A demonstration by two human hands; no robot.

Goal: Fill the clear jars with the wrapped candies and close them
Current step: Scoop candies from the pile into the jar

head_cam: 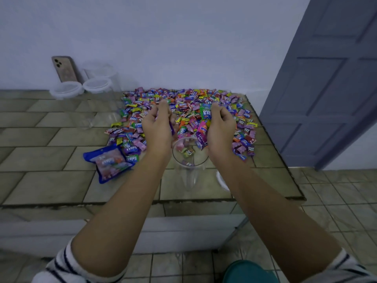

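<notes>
**Head view.** The open jar [190, 160] is standing on the tiled desk [51, 180] near its front edge, and all positions here are being given relative to it. A few wrapped candies [186, 150] are lying at its bottom.

- **Above the left rim:** the left hand [158, 127] is hovering, its fingers clenched around purple-wrapped pieces.
- **Above the right rim:** the right hand [221, 129] is grasping a bunch [204, 119] of green and pink wrappers, some of them hanging over the jar's mouth.
- **Behind the jar:** the candy pile [189, 103] is spreading back to the wall.
- **Left of the jar:** a blue candy bag [110, 162] is lying flat on the desk.
- **Just right of the jar:** a white lid [221, 180] is showing partly from under the right forearm.
- **Well behind and to the left:** a group of white-lidded jars [98, 85] is standing beside a phone [64, 69], which is leaning against the wall.
</notes>
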